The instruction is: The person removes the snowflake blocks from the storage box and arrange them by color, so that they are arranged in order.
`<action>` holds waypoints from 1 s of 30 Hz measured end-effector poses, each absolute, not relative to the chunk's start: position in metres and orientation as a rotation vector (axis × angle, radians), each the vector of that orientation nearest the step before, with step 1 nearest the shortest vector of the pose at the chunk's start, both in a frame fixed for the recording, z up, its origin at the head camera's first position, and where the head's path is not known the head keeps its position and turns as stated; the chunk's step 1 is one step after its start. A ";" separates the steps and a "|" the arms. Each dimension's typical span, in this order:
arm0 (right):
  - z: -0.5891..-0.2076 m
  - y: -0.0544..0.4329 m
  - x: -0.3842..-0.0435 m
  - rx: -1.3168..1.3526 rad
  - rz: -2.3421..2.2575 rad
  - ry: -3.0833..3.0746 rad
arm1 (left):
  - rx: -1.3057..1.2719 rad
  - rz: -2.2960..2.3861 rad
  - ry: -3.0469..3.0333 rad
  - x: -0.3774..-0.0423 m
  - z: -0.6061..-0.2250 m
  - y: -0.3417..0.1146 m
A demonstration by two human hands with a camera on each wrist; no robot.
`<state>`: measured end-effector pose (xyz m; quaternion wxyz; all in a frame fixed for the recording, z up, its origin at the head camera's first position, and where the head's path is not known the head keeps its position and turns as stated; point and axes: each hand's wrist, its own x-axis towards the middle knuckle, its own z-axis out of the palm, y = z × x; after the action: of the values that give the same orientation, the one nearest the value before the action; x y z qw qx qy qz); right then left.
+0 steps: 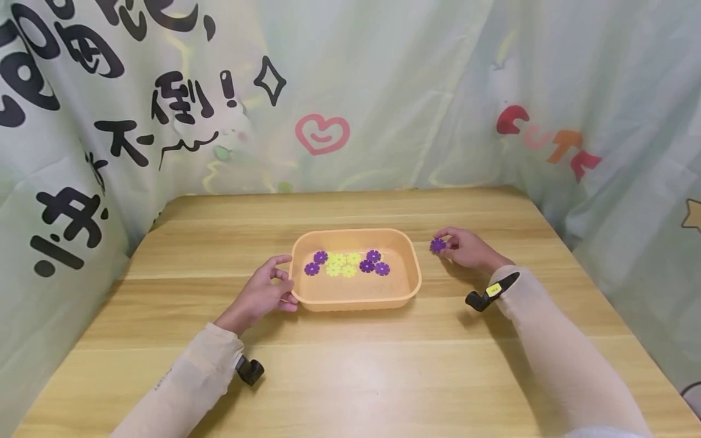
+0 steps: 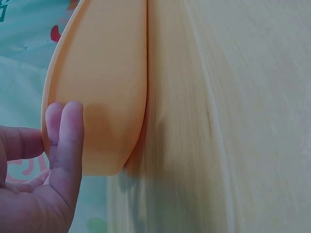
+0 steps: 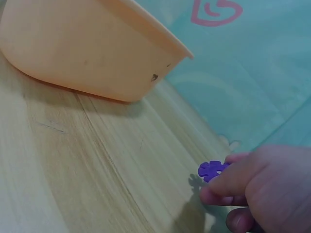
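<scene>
A shallow orange plastic basin stands on the table. Inside it lie several yellow snowflake discs in the middle, with purple snowflake discs on both sides of them. My left hand grips the basin's left end; in the left wrist view two fingers lie along the outer wall and another digit meets the rim. To the right of the basin, my right hand pinches one purple snowflake disc by its edge, close over the table.
The wooden table has a printed cloth curtain behind it and along both sides. Each wrist carries a small black camera, the right one and the left one.
</scene>
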<state>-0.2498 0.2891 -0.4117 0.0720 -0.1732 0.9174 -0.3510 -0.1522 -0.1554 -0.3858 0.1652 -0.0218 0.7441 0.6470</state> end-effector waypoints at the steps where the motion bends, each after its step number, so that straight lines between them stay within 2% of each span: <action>1: -0.411 0.290 -0.250 -0.520 -1.044 2.765 | -0.061 1.843 2.121 -0.153 -0.385 -0.155; 30: -0.411 0.289 -0.255 -0.655 -0.754 2.855 | -0.097 1.804 2.156 -0.154 -0.384 -0.155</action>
<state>-0.2553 0.2886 -0.4110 0.0587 -0.2161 0.9423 -0.2489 -0.1536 -0.1547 -0.3837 0.1636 -0.0342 0.7561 0.6327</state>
